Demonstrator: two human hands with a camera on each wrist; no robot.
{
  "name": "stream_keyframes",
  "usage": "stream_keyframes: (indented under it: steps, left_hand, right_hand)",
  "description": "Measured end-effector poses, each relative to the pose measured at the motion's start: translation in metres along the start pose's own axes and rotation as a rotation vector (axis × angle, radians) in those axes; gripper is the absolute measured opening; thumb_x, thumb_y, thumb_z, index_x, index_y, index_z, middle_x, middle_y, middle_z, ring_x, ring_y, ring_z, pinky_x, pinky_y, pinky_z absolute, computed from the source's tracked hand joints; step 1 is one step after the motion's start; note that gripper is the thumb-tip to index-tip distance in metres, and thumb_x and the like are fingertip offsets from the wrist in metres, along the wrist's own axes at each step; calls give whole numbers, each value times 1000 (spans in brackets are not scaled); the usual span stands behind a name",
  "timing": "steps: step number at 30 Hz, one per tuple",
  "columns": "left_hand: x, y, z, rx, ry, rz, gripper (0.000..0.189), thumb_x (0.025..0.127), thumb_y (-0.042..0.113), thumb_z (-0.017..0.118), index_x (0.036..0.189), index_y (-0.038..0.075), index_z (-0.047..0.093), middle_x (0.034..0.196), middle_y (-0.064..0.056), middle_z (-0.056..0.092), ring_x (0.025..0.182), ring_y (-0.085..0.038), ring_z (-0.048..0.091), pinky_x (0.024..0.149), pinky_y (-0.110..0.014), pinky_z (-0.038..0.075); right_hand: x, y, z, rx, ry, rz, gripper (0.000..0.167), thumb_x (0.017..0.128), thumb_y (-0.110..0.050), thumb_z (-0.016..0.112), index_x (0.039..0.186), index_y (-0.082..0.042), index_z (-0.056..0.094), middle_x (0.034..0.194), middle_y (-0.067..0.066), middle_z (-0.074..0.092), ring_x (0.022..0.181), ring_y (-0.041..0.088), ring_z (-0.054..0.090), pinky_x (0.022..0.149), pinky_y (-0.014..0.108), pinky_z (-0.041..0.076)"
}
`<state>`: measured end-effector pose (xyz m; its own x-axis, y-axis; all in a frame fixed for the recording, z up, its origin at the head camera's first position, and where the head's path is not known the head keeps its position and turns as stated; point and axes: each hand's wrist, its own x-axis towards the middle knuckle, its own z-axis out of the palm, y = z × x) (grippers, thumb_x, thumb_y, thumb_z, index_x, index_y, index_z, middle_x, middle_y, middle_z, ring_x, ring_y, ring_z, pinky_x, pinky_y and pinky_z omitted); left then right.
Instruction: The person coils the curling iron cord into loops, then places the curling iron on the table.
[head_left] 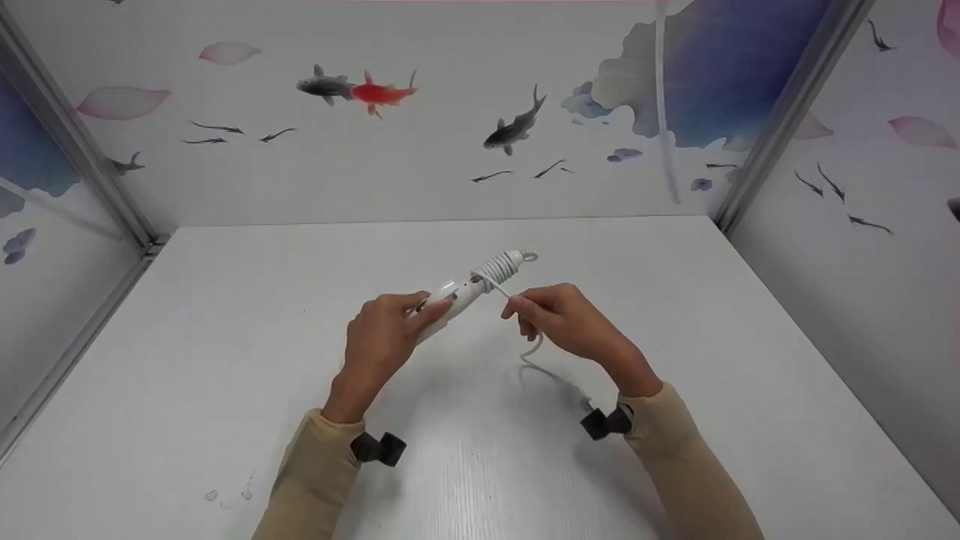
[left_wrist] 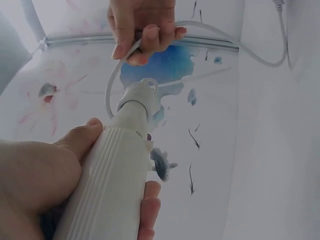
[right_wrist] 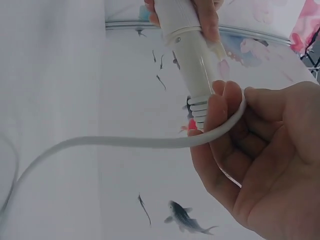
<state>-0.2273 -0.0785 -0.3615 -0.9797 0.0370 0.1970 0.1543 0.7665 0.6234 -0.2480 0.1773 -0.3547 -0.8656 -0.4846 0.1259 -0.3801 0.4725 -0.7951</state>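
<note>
A white corded wand (head_left: pixel 466 297), shaped like a curling iron, is held tilted above the table, its far end pointing up and right in the head view. My left hand (head_left: pixel 379 334) grips its thicker, ribbed body (left_wrist: pixel 107 180), thumb along one side. Around the narrower end the white power cord (head_left: pixel 496 268) is wound in several turns, just below a small hanging loop (head_left: pixel 530 256). Between thumb and fingers, my right hand (head_left: pixel 566 321) pinches the cord close to those turns. From there the loose cord (right_wrist: pixel 125 142) curves away, and its end (left_wrist: pixel 279 3) is partly cut off in the left wrist view.
The white tabletop (head_left: pixel 465 465) lies under both hands. Walls printed with fish and petals (head_left: pixel 420 165) enclose its back and sides, with metal posts (head_left: pixel 787 112) at the corners. Small dark wrist cameras (head_left: pixel 379 448) sit at both cuffs.
</note>
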Motion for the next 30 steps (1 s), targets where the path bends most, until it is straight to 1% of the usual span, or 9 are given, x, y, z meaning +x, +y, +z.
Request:
stream_keyframes:
  steps: [3, 7, 9, 13, 15, 19, 23, 27, 30]
  left_hand:
    - [1, -1, -2, -64, -27, -34, 49, 93, 52, 65, 130, 19, 69, 117, -13, 74, 89, -25, 68, 70, -38, 55]
    - [2, -1, -4, -186, -72, -75, 53, 94, 52, 65, 133, 17, 66, 121, -14, 71, 93, -26, 67, 71, -33, 56]
    - [2, 0, -5, -246, -104, -80, 53, 94, 51, 65, 133, 16, 66, 121, -14, 70, 91, -25, 67, 68, -30, 55]
    - [0, 3, -9, -345, -168, -66, 50, 94, 47, 67, 131, 14, 67, 117, -14, 70, 84, -22, 65, 64, -26, 52]
    - [-1, 4, -10, -381, -188, -60, 50, 94, 47, 67, 130, 13, 67, 116, -13, 71, 82, -21, 64, 63, -26, 51]
    - [-2, 5, -13, -411, -207, -51, 50, 93, 47, 68, 129, 12, 68, 115, -13, 71, 82, -20, 63, 64, -26, 52]
    - [-1, 2, -15, -374, -211, -41, 50, 93, 49, 68, 129, 14, 69, 113, -12, 71, 81, -20, 63, 63, -26, 52]
    - [0, -1, -18, -314, -187, -30, 50, 93, 48, 67, 130, 15, 68, 112, -13, 71, 77, -20, 63, 61, -26, 50]
    - [0, -2, -19, -303, -177, -27, 50, 93, 48, 67, 131, 15, 68, 113, -13, 71, 78, -20, 63, 61, -26, 51]
  right_hand:
    - [2, 7, -3, 7, -74, 2, 29, 106, -25, 51, 105, -7, 75, 76, 7, 64, 76, 23, 62, 74, 27, 49]
    - [4, 15, -7, 8, -207, -11, 30, 105, -28, 52, 108, -9, 75, 84, 8, 70, 89, 22, 67, 94, 39, 52]
    - [5, 20, -8, 8, -289, -25, 31, 105, -29, 52, 107, -9, 76, 94, 9, 74, 101, 23, 67, 102, 45, 49]
    - [6, 33, -10, 10, -414, -40, 32, 106, -28, 50, 104, -7, 74, 115, 15, 73, 113, 23, 64, 109, 50, 44]
    - [6, 38, -11, 1, -426, -36, 32, 106, -28, 49, 104, -7, 73, 119, 17, 71, 111, 21, 64, 109, 50, 44]
    - [6, 43, -14, -37, -398, -24, 33, 106, -31, 49, 106, -10, 73, 114, 17, 72, 106, 17, 64, 106, 50, 45]
    - [5, 45, -19, -48, -395, -30, 33, 107, -31, 48, 104, -10, 74, 114, 17, 72, 104, 17, 63, 105, 49, 44]
    - [2, 43, -26, -12, -403, -36, 31, 107, -26, 48, 102, -9, 74, 113, 17, 72, 106, 19, 63, 107, 49, 43]
    - [1, 41, -27, -10, -393, -30, 31, 106, -25, 50, 100, -8, 74, 113, 14, 73, 107, 20, 63, 107, 50, 43]
